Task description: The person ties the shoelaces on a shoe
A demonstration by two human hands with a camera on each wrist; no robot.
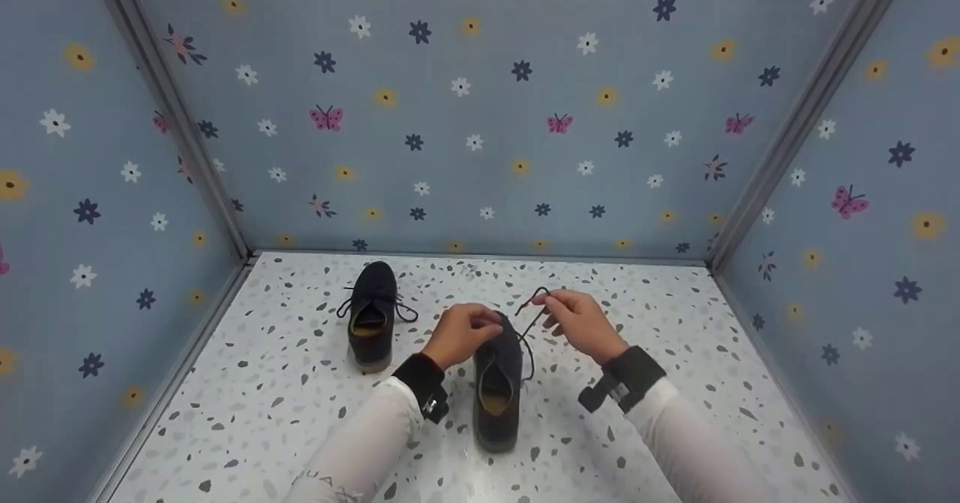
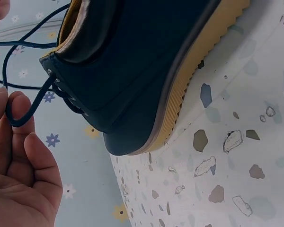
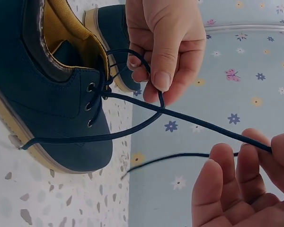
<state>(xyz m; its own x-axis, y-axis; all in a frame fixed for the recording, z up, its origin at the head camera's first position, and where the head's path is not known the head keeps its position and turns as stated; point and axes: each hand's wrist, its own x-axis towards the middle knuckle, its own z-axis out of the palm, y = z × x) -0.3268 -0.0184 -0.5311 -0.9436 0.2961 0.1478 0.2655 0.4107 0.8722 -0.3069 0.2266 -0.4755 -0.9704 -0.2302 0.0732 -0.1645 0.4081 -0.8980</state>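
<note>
A dark navy lace-up shoe stands on the speckled floor, toe pointing away, its yellow lining showing. Over its front, my left hand pinches a bent shoelace between thumb and fingertips. To the right of the toe, my right hand pinches another length of lace, drawn taut from the eyelets, with its loose end trailing past the fingers. In the right wrist view this taut shoelace crosses the lace held by my left hand, while my right hand grips it at lower right.
The matching shoe, its lace tied in a bow, stands to the left and farther back. Blue flowered panels enclose the white speckled floor at the back and both sides. Dark straps circle both wrists.
</note>
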